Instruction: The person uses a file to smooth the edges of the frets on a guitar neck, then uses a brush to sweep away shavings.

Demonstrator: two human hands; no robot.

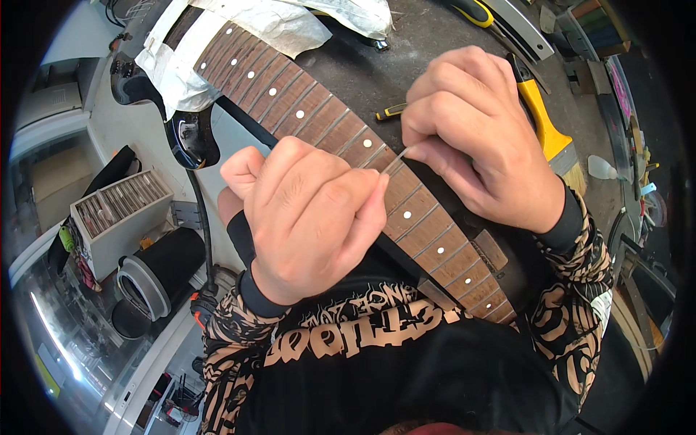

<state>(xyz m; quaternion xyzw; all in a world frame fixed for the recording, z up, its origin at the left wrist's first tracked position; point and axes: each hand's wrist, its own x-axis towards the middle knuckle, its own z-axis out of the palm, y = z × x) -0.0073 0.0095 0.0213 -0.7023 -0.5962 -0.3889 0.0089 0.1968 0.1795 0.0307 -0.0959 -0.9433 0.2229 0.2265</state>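
A guitar neck with a brown wooden fretboard point(337, 134) and white dot inlays runs diagonally from the far left to the near right. Across it, in line with the frets, lies a thin, pale, wire-like strip point(401, 157). My right hand point(482, 138) pinches one end between thumb and forefinger, just beyond the far edge of the neck. Over the near edge, my left hand point(308, 214) is closed, thumb against forefinger, at the strip's other end. The strip's exact kind is too small to tell. White paper point(264, 25) covers the guitar's body end.
On the dark workbench right of the neck lie a yellow-handled brush point(544, 123), a yellow marker-like tool point(390, 112) and yellow-black pliers point(475, 13). A small wooden block point(489, 250) sits beside the neck. At left stand a box of flat pieces point(123, 203) and a black bin point(163, 268).
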